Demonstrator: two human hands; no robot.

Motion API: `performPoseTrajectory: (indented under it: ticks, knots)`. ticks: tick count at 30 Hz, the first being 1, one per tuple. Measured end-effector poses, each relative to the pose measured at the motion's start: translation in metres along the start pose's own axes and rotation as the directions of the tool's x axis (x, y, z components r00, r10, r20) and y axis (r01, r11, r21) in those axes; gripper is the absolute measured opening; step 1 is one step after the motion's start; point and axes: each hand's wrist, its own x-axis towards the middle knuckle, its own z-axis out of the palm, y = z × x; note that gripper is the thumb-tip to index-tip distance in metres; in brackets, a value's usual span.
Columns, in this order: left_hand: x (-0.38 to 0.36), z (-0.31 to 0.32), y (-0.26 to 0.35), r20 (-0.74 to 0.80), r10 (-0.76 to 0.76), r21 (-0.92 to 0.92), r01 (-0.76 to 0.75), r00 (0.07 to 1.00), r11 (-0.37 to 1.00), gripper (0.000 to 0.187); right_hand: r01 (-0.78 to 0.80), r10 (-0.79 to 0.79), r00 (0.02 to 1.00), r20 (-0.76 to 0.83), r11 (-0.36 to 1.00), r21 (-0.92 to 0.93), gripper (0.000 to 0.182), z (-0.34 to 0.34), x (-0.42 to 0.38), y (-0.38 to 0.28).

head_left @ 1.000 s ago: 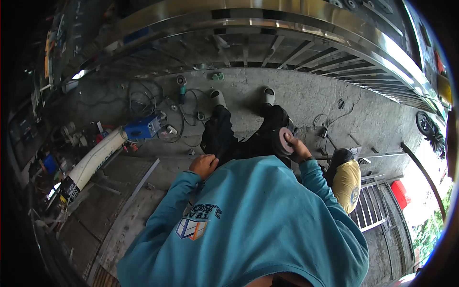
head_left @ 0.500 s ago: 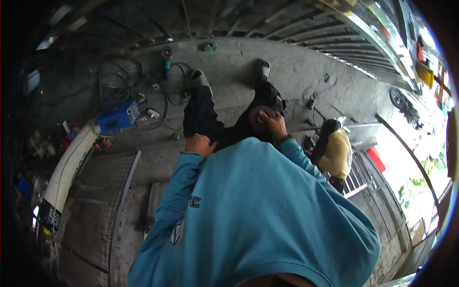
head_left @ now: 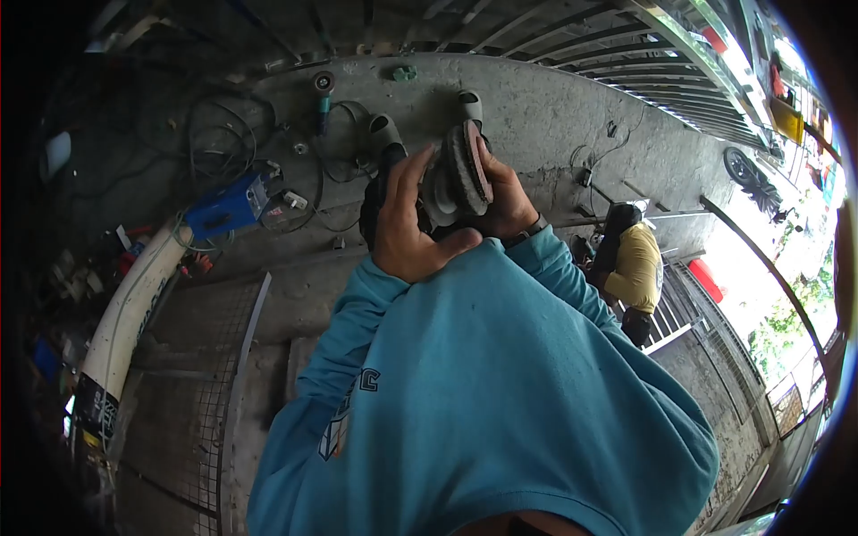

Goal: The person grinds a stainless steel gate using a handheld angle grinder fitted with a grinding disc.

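Several round abrasive discs (head_left: 465, 170) are held together on edge above my legs, between my two hands. My right hand (head_left: 508, 198) grips them from the right, its fingers partly hidden behind the reddish-brown disc. On the left side, my left hand (head_left: 409, 219) is raised with its fingertips at the edge of a paler grey disc (head_left: 438, 189) and its thumb stretched toward the right. Whether its fingers press on that disc or only touch it is hard to tell.
An angle grinder (head_left: 323, 103) lies on the floor near cables. A blue machine (head_left: 223, 213) stands left beside a white cylinder (head_left: 134, 313). Another person in a yellow top (head_left: 636, 268) crouches at the right. Metal bars (head_left: 626, 67) span the upper right.
My left hand has left my thigh and come up to the discs. My right hand has raised the discs from near my leg and turned them on edge. The view has shifted slightly.
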Motion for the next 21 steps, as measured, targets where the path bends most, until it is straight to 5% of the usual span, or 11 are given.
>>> performPoseTrajectory:
  ticks: [4,11,14,16,19,21]
  knots:
    - [0.007,-0.009,0.009,-0.023,0.063,0.129,-0.059,0.998,0.99,0.098,0.039,-0.045,0.995,0.09,0.997,0.069,0.053,0.04,0.0,-0.001]
    - [-0.002,-0.006,0.012,-0.068,-0.002,-0.111,-0.006,0.998,0.994,0.083,0.049,-0.05,0.999,0.014,0.996,0.077,0.054,0.05,-0.006,-0.013]
    - [0.0,0.014,0.016,-0.125,-0.048,-0.057,0.042,0.991,0.998,0.074,0.012,-0.014,0.998,0.066,0.999,0.041,0.049,0.04,-0.012,-0.023]
    - [0.002,0.029,0.01,-0.158,-0.057,0.003,0.058,0.986,0.998,0.068,0.004,-0.008,0.999,-0.038,0.995,-0.096,0.044,0.02,-0.016,-0.028]
    - [-0.001,0.061,-0.024,-0.19,-0.142,0.003,0.146,0.971,0.989,0.059,0.008,-0.029,0.992,-0.125,0.986,-0.169,0.041,-0.019,-0.011,-0.043]
    - [-0.008,0.072,-0.048,0.007,-0.592,0.066,0.59,0.806,0.804,0.056,0.055,-0.131,0.955,-0.267,0.96,-0.273,0.043,-0.087,0.007,-0.05]
